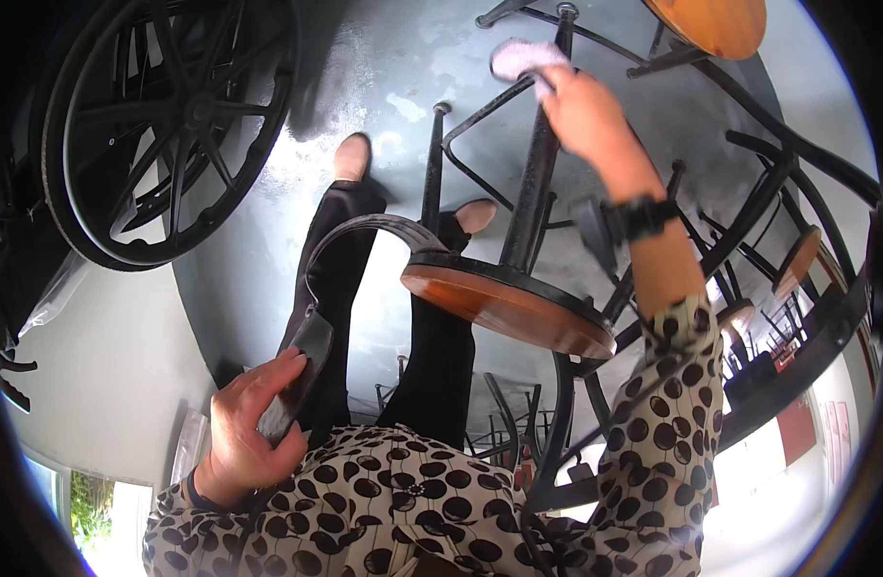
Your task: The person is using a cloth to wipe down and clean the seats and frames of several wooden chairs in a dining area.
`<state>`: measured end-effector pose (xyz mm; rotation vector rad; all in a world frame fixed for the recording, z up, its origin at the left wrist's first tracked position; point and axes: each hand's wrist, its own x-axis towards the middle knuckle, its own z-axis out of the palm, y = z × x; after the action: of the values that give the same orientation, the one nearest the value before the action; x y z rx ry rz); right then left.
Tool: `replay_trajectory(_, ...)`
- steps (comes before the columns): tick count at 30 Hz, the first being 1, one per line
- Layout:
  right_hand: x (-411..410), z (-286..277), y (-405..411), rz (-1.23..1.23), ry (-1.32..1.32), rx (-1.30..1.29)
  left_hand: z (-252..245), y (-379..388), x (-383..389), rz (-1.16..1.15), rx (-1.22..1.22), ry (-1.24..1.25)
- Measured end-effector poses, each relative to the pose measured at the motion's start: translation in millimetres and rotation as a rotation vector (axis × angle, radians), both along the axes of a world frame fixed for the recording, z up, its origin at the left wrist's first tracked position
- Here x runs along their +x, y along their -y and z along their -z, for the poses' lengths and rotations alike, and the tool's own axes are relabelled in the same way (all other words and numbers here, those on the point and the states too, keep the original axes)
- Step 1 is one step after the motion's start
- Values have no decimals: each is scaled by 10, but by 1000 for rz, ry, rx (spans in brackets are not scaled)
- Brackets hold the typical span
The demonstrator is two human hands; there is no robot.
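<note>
A metal-framed chair with a round wooden seat is tipped over in front of me, its black legs pointing away. My left hand grips the chair's backrest at lower left. At upper right, my right hand holds a pale pink cloth against a black chair leg. The cloth is bunched beyond the fingers and partly blurred. A black watch is on my right wrist.
A wheelchair's large spoked wheel stands at upper left. More chairs with black metal frames crowd the right side, and another round wooden seat shows at the top right. My feet are on the grey floor.
</note>
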<state>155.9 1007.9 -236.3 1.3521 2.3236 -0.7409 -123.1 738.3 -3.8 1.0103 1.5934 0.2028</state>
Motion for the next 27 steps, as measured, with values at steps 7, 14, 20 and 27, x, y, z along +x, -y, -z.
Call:
replay_trajectory(7,224,-1200,1037,68,-184,-414,76,61,84,-23,11,-9)
replay_trajectory(14,1795,-961,966,1137,16,373,-9,49,75,-4,-36,-66)
replay_trajectory(20,2665,-61,900,733,315,53,-10,-37,181,-1,-49,-44)
replay_trajectory(27,3082,87,2016,1641,-302,-298,-123,-210,256,-40,-89,-125)
